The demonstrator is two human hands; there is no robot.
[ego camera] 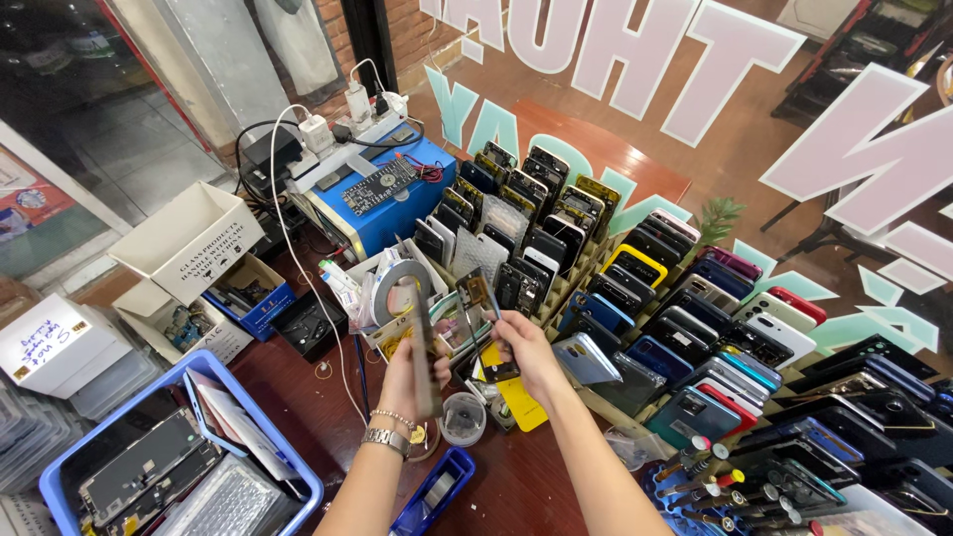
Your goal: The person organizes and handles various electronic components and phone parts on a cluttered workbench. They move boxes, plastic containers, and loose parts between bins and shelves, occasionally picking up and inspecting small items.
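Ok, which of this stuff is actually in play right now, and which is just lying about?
In play:
left hand, holding a phone edge-on
right hand, holding a thin dark part

Lying about:
racks of phone backs
blue machine with chargers on it
tape roll
blue bin of screens
white boxes
small cup
screwdrivers

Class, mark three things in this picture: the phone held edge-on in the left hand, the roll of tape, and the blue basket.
Phone [425, 347], head view, on its thin side edge.
Roll of tape [389, 288], head view, on its outer band.
Blue basket [253, 407], head view, on its right rim.
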